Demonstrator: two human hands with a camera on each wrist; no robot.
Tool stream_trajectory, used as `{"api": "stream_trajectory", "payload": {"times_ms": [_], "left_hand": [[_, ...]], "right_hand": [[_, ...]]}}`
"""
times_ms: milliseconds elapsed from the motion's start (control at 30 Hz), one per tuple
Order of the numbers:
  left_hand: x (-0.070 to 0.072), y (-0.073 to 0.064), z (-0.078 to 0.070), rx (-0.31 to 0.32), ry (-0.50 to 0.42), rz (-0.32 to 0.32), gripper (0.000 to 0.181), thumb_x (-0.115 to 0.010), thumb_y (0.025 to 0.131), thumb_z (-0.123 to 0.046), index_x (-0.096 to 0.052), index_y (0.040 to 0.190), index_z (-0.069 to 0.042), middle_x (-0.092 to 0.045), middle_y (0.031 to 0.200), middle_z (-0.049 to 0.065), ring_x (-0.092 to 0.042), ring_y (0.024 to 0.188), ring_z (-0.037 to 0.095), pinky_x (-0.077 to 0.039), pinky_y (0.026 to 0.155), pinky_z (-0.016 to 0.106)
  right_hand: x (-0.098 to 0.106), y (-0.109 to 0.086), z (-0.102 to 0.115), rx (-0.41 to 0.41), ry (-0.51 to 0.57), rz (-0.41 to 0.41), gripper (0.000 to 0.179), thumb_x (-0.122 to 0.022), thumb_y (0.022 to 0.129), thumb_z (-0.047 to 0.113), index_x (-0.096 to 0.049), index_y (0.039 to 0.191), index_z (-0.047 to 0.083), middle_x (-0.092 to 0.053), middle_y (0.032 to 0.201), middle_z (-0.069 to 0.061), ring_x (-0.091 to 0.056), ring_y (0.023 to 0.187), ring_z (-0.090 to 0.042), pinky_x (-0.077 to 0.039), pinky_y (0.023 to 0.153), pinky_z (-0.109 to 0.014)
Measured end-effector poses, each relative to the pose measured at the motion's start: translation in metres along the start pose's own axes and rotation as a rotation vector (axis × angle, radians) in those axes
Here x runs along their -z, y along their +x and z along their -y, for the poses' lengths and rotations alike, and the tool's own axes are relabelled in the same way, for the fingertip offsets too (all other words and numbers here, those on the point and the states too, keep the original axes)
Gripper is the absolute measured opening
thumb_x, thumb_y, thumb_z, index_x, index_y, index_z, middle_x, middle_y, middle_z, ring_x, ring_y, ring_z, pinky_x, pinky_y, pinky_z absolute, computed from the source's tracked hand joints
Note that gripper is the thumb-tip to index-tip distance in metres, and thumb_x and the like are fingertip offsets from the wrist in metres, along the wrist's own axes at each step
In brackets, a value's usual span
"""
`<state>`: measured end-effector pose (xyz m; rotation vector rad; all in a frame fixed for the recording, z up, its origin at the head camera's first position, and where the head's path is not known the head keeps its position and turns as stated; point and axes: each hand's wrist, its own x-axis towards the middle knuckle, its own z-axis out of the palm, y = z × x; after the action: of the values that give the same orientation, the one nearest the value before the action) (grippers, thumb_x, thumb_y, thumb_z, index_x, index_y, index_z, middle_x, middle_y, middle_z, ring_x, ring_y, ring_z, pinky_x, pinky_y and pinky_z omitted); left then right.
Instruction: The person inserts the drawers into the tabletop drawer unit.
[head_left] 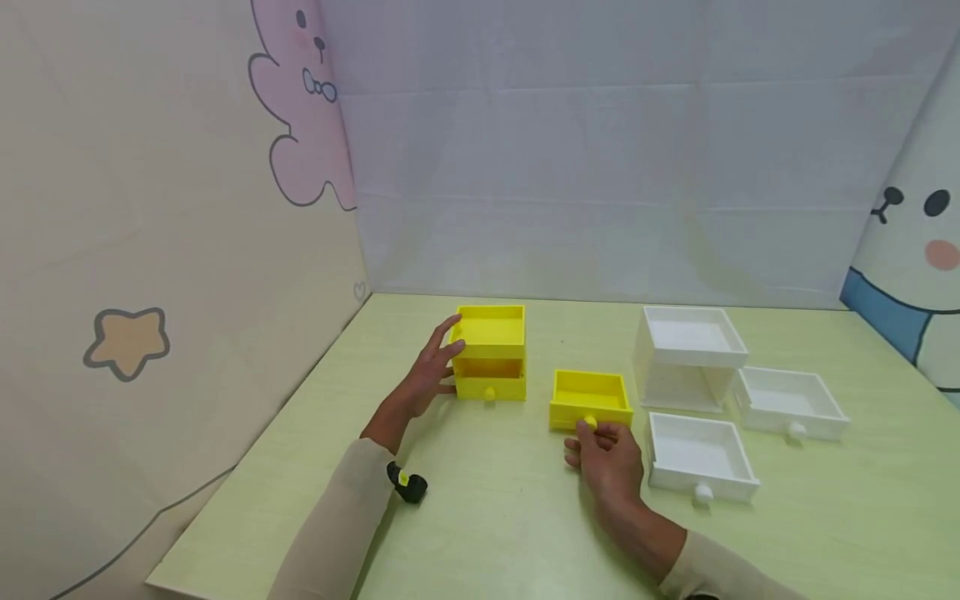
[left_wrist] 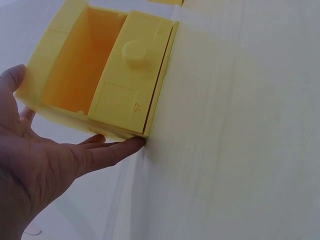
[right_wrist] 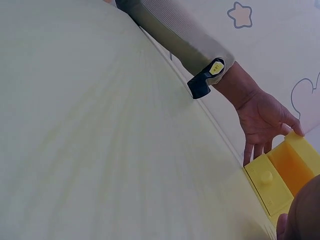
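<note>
A small yellow cabinet [head_left: 491, 329] stands on the table, its lower drawer [head_left: 472, 389] pushed in and its upper slot vacant. Against the cabinet's left side rests my left hand [head_left: 429, 379], fingers spread and thumb near the top front edge. In the left wrist view, fingertips [left_wrist: 137, 142] touch the cabinet's lower side. To the right of the cabinet, a loose yellow drawer [head_left: 570, 415] has its round knob facing me. My right hand [head_left: 615, 468] pinches that knob between thumb and finger. Only part of this hand shows in the right wrist view.
On the right stands a white cabinet [head_left: 675, 379] with an open front. Two white drawers lie by it, one [head_left: 697, 450] in front and another [head_left: 795, 400] on its right. A wall sheet [head_left: 600, 167] hangs behind the table [head_left: 465, 500].
</note>
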<state>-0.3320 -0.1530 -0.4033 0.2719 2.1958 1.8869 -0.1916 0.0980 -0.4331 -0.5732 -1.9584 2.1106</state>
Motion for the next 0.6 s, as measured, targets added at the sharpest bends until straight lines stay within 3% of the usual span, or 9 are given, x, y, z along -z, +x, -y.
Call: {"api": "stream_trajectory", "payload": {"times_ms": [367,600], "left_hand": [[0.0012,0.002,0.0022,-0.02,-0.005,0.008,0.06,-0.052,0.099,-0.051,-0.024,0.152,-0.048,-0.006,0.165,0.007,-0.029,0.137,0.058,-0.034,0.101,0.071],[0.0026,0.0033,0.005,-0.009,-0.005,0.002,0.059,-0.053,0.098,-0.052,-0.025,0.15,-0.051,-0.006,0.165,0.004,-0.029,0.138,0.057,-0.035,0.101,0.07]], "right_hand": [[-0.0011,0.0004,-0.0018,-0.003,0.017,-0.011,0.032,-0.063,0.099,0.019,-0.052,0.114,-0.007,-0.069,0.099,-0.021,-0.072,0.068,-0.013,-0.057,0.061,-0.024],[-0.0017,-0.0008,-0.0025,0.001,0.016,-0.011,0.029,-0.066,0.096,0.016,-0.056,0.111,-0.008,-0.072,0.087,-0.013,-0.071,0.068,-0.012,-0.057,0.062,-0.023]]}}
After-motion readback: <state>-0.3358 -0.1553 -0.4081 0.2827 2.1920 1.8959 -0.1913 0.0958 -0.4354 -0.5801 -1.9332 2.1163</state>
